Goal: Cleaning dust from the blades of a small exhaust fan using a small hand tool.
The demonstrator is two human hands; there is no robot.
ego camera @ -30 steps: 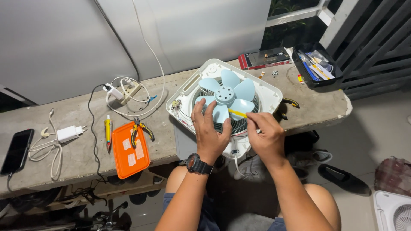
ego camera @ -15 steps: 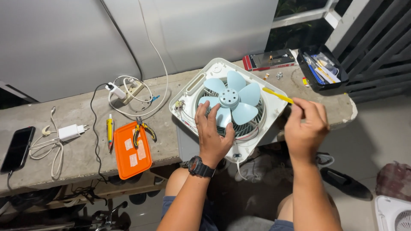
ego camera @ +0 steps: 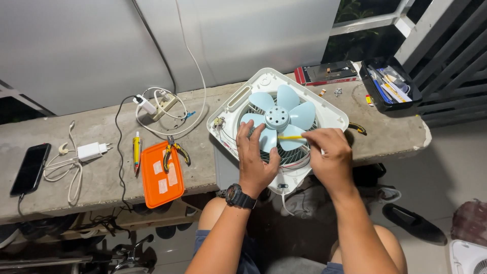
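Note:
A white square fan housing (ego camera: 265, 85) lies flat on a concrete bench (ego camera: 101, 177), overhanging its front edge. Its pale blue blades (ego camera: 279, 118) face up. My left hand (ego camera: 255, 161), with a black watch on the wrist, rests fingers spread on the near blade and the grille. My right hand (ego camera: 331, 158) grips a yellow-handled screwdriver (ego camera: 291, 137), whose tip points left toward the blade hub. Loose wires (ego camera: 223, 129) show at the housing's left corner.
An orange case (ego camera: 161, 175), pliers (ego camera: 175, 149) and a yellow tester pen (ego camera: 136, 150) lie left of the fan. Further left sit a phone (ego camera: 30, 167) and a white charger (ego camera: 91, 150). A power strip (ego camera: 160, 104), a red-edged box (ego camera: 324, 73) and a black tool tray (ego camera: 390, 83) line the back.
My right hand swung out to the right with the screwdriver, then came back over the blades. My left hand stayed on the fan.

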